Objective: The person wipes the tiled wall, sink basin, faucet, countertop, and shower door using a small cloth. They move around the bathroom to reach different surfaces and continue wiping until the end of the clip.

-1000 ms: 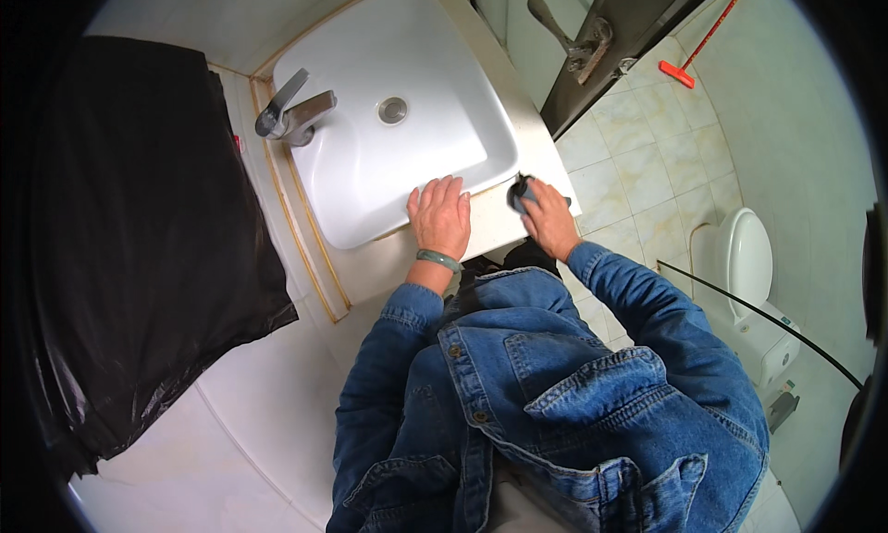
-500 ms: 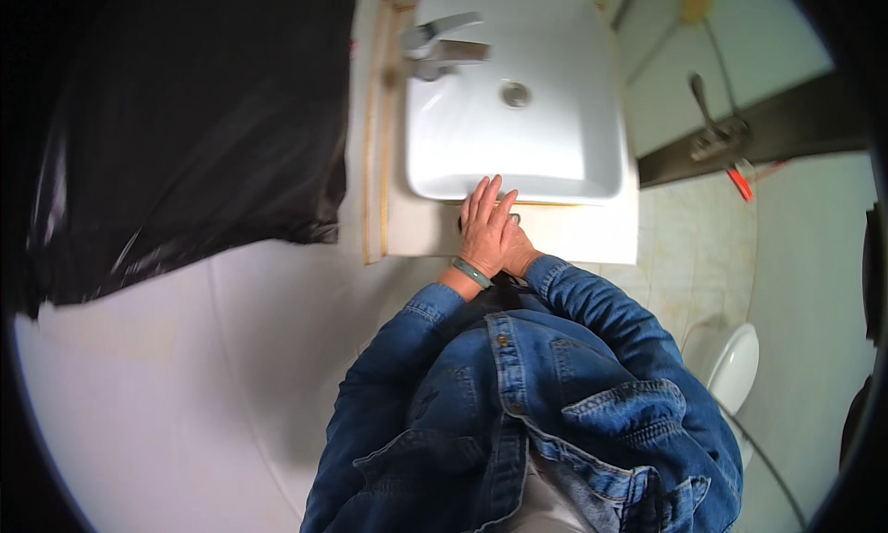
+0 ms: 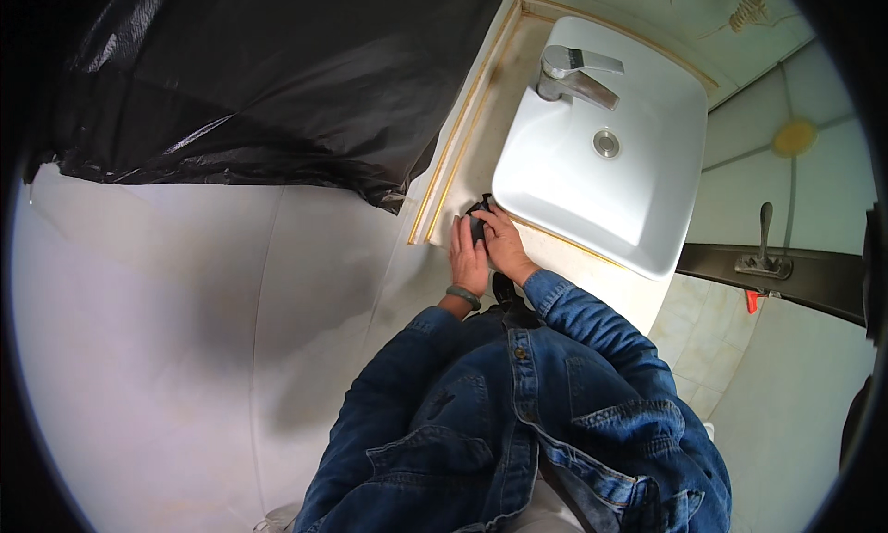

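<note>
At the front left corner of the pale counter (image 3: pixel 638 297), both my hands are on a small black object (image 3: pixel 478 221) whose kind I cannot make out. My left hand (image 3: pixel 468 260), with a green bangle at the wrist, holds its near left side. From the right, my right hand (image 3: pixel 503 242) curls its fingers over its top. Much of the object is hidden by the fingers. Just beyond the hands stands a white rectangular basin (image 3: pixel 564 196) with a round metal drain (image 3: pixel 606 144) and a chrome single-lever tap (image 3: pixel 581 78).
Black plastic sheeting (image 3: pixel 277 80) hangs at the upper left, its lower edge close to the counter. A white wall panel (image 3: pixel 185 283) lies left of me. At the right are a dark frame with a metal lever handle (image 3: pixel 764 246) and a small red item (image 3: pixel 751 300).
My hands, earlier overlapping in front of the basin with the left on top, have separated around the black object at the counter's left corner. The whole scene has rotated clockwise.
</note>
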A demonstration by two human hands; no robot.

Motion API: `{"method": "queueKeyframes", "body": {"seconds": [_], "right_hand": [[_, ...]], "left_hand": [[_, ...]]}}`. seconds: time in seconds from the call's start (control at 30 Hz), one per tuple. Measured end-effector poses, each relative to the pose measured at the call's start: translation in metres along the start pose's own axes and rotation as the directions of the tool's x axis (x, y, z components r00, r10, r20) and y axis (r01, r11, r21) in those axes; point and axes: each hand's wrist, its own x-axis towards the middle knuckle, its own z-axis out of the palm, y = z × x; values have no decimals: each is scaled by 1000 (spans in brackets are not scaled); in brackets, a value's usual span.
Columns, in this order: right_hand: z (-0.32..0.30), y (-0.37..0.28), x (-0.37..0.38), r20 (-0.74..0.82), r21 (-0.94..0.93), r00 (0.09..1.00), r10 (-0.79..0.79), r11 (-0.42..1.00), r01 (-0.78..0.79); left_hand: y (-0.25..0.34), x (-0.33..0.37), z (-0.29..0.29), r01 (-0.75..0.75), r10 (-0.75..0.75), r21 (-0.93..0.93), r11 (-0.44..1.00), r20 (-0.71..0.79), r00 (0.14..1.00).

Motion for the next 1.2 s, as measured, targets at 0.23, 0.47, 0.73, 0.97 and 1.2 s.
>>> {"method": "queueKeyframes", "body": {"seconds": [0.23,0.47,0.73,0.97,1.2], "right_hand": [[-47,-59,-13,107,-6,985,-135,991,136],[-72,-91,28,135,-347,871,-473,801,488],[-64,-68,42,217,-616,872,-438,632,471],[-79,-75,43,-41,-324,913,-405,870,372],[-80,-71,49,-25,-204,933,-359,916,347]], "left_hand": [[-12,26,29,-308,21,662,684,404,914],[-26,93,31,-253,75,676,692,281,957],[-31,167,25,47,-40,-71,996,100,994],[75,235,4,-600,629,554,577,166,759],[113,333,31,-554,443,821,-140,552,706]]}}
